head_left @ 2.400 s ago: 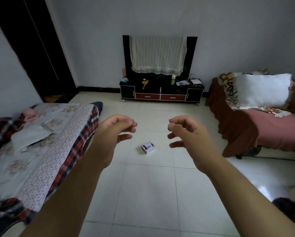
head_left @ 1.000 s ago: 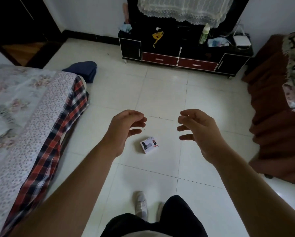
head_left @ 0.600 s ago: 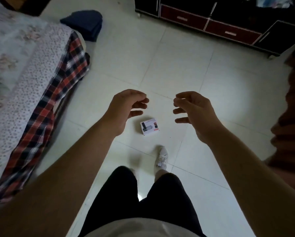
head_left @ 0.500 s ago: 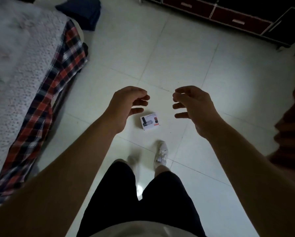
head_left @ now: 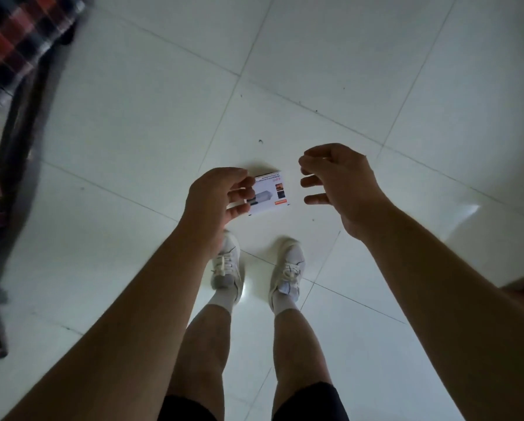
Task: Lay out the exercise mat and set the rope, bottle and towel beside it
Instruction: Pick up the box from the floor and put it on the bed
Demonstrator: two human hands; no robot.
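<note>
No mat, rope, bottle or towel shows in the head view. I look straight down at a white tiled floor (head_left: pixel 133 123). My left hand (head_left: pixel 215 202) and my right hand (head_left: pixel 339 183) are held out in front of me, fingers curled and apart, holding nothing. A small white printed box (head_left: pixel 271 194) lies on the floor between them. My left fingers overlap its left edge in the view; whether they touch it I cannot tell.
My two white shoes (head_left: pixel 226 262) (head_left: pixel 288 268) stand on the tiles just below the box. A red plaid bedcover (head_left: pixel 15 34) hangs over the dark edge of a bed (head_left: pixel 18 117) along the left side.
The view has tilted down from the room to the floor at my feet. Both hands keep their curled, apart pose; the box now sits right at my left fingertips.
</note>
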